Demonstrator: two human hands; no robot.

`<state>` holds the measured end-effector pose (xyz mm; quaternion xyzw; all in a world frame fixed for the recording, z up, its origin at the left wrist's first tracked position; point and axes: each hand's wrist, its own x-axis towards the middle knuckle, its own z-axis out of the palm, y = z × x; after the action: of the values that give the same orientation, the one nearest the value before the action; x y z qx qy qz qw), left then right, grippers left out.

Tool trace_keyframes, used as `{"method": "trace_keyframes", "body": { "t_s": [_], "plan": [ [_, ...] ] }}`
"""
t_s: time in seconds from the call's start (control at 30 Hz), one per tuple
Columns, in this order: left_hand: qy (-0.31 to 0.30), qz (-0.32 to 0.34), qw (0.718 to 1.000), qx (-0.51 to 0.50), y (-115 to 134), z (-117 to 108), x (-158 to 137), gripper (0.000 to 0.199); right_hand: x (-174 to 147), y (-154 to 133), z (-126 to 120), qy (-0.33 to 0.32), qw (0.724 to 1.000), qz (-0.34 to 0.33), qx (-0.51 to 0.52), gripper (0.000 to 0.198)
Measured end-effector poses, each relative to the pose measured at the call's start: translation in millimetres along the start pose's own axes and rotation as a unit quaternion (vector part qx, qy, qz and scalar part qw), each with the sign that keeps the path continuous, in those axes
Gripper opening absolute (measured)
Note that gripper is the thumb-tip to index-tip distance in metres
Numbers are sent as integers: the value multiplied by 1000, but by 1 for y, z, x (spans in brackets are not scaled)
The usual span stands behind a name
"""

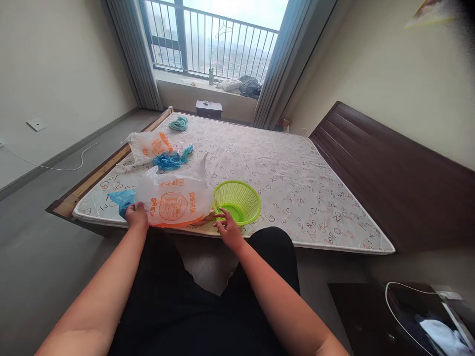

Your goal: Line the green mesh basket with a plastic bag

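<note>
A white translucent plastic bag with orange printing lies spread flat at the near edge of the mattress. My left hand is closed on its lower left corner, fingers pinching the film. Beside that hand a piece of blue plastic lies partly under the bag. My right hand is near the bag's lower right corner, fingers apart, in front of a green plastic basket. The basket stands upright, touching or nearly touching the bag's right side; only its green bottom shows inside.
Farther left on the mattress lie another orange-printed bag, a crumpled blue bag and a teal cloth. A dark headboard rises at right. A small nightstand is beyond the bed, below the window.
</note>
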<state>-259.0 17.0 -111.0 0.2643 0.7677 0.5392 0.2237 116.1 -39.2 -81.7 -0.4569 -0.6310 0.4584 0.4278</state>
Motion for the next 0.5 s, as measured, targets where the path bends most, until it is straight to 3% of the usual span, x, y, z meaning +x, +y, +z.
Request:
{"method": "trace_keyframes", "body": {
  "t_s": [0.13,0.27,0.33,0.4,0.47,0.5],
  "plan": [
    [49,-49,997,33,-1,4,6,39,-2,1,2,-26,999,-14,-16,47],
    [79,-43,994,65,-3,8,12,54,-1,1,1,-37,999,4,-22,42],
    [87,9,992,93,-2,10,9,58,-1,1,2,-45,999,9,-25,39],
    [54,116,981,146,-1,14,0,58,-1,1,4,-51,998,7,-28,37],
    [-30,212,955,205,-1,21,-12,55,0,1,7,-55,998,1,-33,34],
    [-82,230,943,228,-1,26,-18,52,0,1,8,-58,998,-1,-36,33]
  ]
}}
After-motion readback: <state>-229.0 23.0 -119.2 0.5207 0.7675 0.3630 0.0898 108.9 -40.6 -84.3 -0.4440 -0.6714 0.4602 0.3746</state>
